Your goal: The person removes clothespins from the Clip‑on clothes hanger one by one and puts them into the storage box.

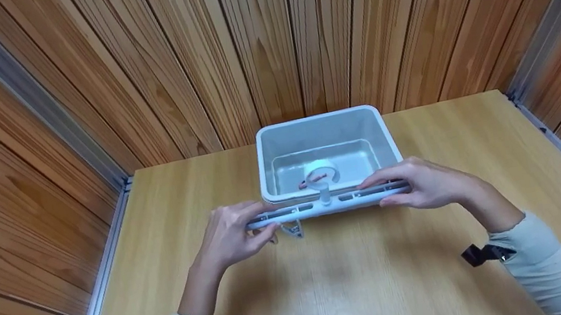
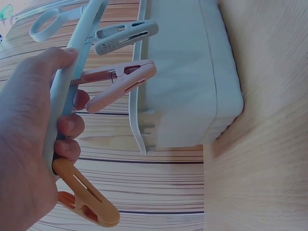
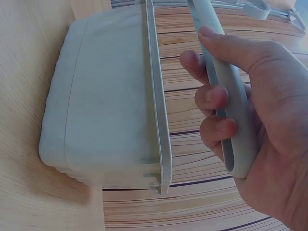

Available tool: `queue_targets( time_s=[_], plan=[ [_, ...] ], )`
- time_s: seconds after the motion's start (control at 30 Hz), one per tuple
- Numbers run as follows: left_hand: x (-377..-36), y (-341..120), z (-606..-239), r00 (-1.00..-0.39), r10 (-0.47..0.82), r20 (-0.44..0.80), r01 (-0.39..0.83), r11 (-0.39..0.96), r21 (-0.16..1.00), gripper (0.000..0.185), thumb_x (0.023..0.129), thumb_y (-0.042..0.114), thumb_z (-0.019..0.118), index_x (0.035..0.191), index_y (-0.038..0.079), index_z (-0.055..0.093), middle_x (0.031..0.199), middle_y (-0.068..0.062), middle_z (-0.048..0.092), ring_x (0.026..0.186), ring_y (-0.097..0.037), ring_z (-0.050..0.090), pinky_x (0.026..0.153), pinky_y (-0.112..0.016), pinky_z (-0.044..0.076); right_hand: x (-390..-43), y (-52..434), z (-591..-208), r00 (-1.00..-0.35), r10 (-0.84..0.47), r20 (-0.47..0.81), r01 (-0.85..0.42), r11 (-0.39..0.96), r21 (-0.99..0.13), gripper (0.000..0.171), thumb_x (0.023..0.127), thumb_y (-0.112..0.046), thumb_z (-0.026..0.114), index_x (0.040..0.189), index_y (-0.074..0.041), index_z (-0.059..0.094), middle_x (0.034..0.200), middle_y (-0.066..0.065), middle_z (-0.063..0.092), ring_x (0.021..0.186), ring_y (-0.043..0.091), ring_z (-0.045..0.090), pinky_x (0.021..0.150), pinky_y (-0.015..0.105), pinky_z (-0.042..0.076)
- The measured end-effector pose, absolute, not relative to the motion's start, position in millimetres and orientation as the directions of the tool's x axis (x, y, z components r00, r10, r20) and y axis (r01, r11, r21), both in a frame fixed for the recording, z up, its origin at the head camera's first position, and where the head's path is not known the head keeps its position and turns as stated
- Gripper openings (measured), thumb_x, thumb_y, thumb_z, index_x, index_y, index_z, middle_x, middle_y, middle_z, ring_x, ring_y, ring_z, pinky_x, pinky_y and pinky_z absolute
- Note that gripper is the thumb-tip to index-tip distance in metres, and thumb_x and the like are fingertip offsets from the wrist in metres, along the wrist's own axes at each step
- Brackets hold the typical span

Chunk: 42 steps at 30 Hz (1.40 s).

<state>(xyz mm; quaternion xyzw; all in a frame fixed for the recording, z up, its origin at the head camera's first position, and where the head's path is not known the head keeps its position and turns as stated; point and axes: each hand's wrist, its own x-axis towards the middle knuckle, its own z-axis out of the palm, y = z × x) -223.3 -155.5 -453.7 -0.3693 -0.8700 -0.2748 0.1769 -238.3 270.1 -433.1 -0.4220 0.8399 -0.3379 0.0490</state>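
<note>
While gripped at both ends by left hand (image 1: 231,239) and right hand (image 1: 424,185), fingers curled round bar: clip hanger (image 1: 326,204) held level just above near rim of white bin (image 1: 268,151) on tabletop (image 1: 349,284). Pegs (image 2: 120,86) dangling below.

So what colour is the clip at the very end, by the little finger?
Orange: the end clip on the hanger bar shows best in the left wrist view.

Soft even light; wrist views slightly hazy.
</note>
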Motion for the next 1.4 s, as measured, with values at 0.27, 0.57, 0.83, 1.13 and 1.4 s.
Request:
queue_targets(
  time_s=[0.27,0.57,0.83,1.13,1.4],
  plan=[
    [-224.0,-155.1,-454.2,-0.681,0.544,0.491,0.729,0.566,0.384,0.019,0.098,0.026,0.086,0.116,0.017,0.086,0.095,-0.003,0.086,0.064,-0.013,0.063,0.061,-0.017,0.038,-237.7,270.9,-436.4,-0.642,-0.725,0.247,-0.695,0.415,-0.587,0.034,0.104,-0.01,0.081,0.137,-0.015,0.079,0.118,0.007,0.084,0.081,0.0,0.057,0.066,0.02,0.046],
    [-223.7,-151.7,-447.0,-0.71,0.532,0.462,0.7,0.61,0.372,0.023,0.098,0.031,0.088,0.116,0.016,0.086,0.095,-0.005,0.082,0.067,-0.012,0.061,0.062,-0.017,0.037,-237.4,272.8,-442.4,-0.642,-0.7,0.311,-0.725,0.423,-0.544,0.037,0.101,-0.005,0.082,0.136,-0.018,0.079,0.11,0.004,0.084,0.077,-0.001,0.055,0.063,0.02,0.045],
    [-226.6,-151.5,-441.1,-0.713,0.521,0.468,0.697,0.602,0.391,0.023,0.096,0.03,0.09,0.113,0.015,0.086,0.093,-0.005,0.079,0.067,-0.019,0.068,0.061,-0.019,0.042,-235.7,276.3,-444.2,-0.663,-0.685,0.302,-0.695,0.414,-0.588,0.037,0.102,-0.004,0.08,0.137,-0.016,0.078,0.118,0.007,0.084,0.085,0.0,0.06,0.07,0.02,0.048],
    [-229.9,-162.8,-434.0,-0.717,0.46,0.523,0.692,0.562,0.453,0.026,0.096,0.026,0.09,0.117,0.012,0.086,0.104,-0.005,0.084,0.083,-0.019,0.076,0.072,-0.026,0.056,-234.5,288.1,-448.7,-0.692,-0.657,0.298,-0.653,0.395,-0.646,0.04,0.102,0.0,0.078,0.141,-0.012,0.076,0.127,0.013,0.084,0.095,0.002,0.065,0.078,0.019,0.053],
    [-230.5,-172.8,-431.9,-0.75,0.383,0.539,0.659,0.494,0.567,0.037,0.094,0.02,0.092,0.128,0.01,0.082,0.112,-0.008,0.085,0.087,-0.018,0.073,0.07,-0.024,0.055,-232.8,291.4,-451.4,-0.702,-0.636,0.319,-0.641,0.369,-0.673,0.039,0.1,0.004,0.079,0.137,-0.009,0.077,0.125,0.016,0.084,0.104,-0.004,0.068,0.09,0.011,0.053]
  ],
)
